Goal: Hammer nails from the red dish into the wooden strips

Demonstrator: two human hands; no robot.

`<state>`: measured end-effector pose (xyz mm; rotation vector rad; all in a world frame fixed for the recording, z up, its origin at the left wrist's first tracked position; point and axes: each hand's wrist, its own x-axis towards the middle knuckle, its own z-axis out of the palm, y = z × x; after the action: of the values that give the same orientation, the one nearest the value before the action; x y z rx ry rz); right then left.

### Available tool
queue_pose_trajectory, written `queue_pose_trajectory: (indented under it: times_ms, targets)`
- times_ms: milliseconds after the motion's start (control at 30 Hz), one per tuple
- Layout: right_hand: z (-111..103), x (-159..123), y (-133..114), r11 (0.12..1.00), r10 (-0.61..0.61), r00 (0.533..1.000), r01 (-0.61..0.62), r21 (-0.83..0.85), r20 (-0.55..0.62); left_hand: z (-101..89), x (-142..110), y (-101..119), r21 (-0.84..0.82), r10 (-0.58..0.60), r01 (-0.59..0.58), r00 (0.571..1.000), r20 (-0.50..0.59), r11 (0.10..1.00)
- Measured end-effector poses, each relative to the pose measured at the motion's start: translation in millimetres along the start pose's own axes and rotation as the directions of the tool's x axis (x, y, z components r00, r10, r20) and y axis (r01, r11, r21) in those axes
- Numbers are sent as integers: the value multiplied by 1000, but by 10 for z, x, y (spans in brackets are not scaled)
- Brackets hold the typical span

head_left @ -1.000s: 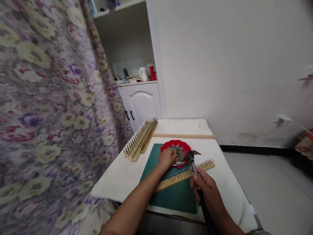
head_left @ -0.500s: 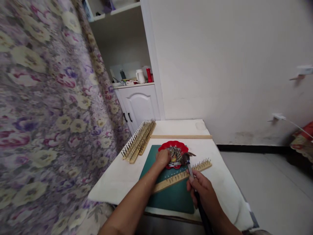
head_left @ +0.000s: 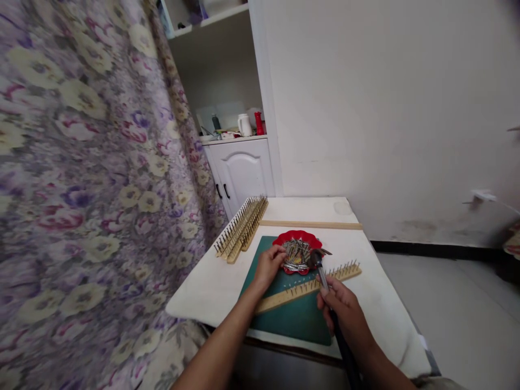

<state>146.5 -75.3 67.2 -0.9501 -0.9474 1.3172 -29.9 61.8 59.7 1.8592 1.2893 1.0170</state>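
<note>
My left hand (head_left: 268,266) is at the left rim of a red scalloped bowl (head_left: 293,235), its fingertips pinched together; what they hold, if anything, is too small to make out. Loose nails (head_left: 298,251) fill much of the bowl. In my right hand (head_left: 344,310) is a hammer (head_left: 322,278), gripped around its handle, with the head near the bowl's right edge. Below the bowl a wooden strip (head_left: 276,299) lies slanted across a green mat (head_left: 290,329). Rows of nails stand upright along its middle and right part; the left end is bare.
Several wooden strips full of upright nails (head_left: 242,227) lie at the table's back left. A long plain wooden strip (head_left: 311,224) crosses the white-covered table (head_left: 211,290) behind the bowl. A flowered curtain (head_left: 122,189) hangs at left, and a white cabinet (head_left: 244,170) stands behind.
My left hand has drawn back from inside the bowl to its left rim, fingers pinched. The right hand keeps the hammer in nearly the same place. The view has turned slightly left.
</note>
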Motion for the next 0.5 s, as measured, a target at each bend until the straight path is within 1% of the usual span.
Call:
queue_pose_trajectory:
  times_ms: [67, 133, 167, 233, 300, 367, 433, 500]
  targets:
    - [20, -15, 8, 999, -4, 1000, 4, -40, 4, -46, -140, 81, -245, -58, 51, 998, -21, 968]
    - [50, -33, 21, 998, -9, 1000, 9, -65, -9, -69, -326, 205, -481, -116, 91, 993, -22, 872]
    - [68, -42, 31, 997, -14, 1000, 12, -70, -17, -65, -433, 276, -560, -131, 99, 991, -17, 822]
    - [106, -60, 52, 997, -27, 999, 26, -70, -22, -23, -657, 413, -682, -158, 144, 986, 41, 717]
    - [141, -79, 70, 996, -43, 999, 43, -73, -4, 57, -870, 521, -763, -183, 185, 979, 90, 619]
    - [169, -100, 83, 996, -47, 999, 47, -73, 4, 149, -1041, 586, -811, -202, 217, 971, 125, 543]
    - [186, -120, 89, 997, -39, 999, 39, -73, 1, 231, -1162, 607, -837, -226, 233, 965, 134, 496]
    - [190, -139, 90, 997, -33, 999, 33, -73, 1, 285, -1237, 590, -847, -242, 228, 963, 122, 481]
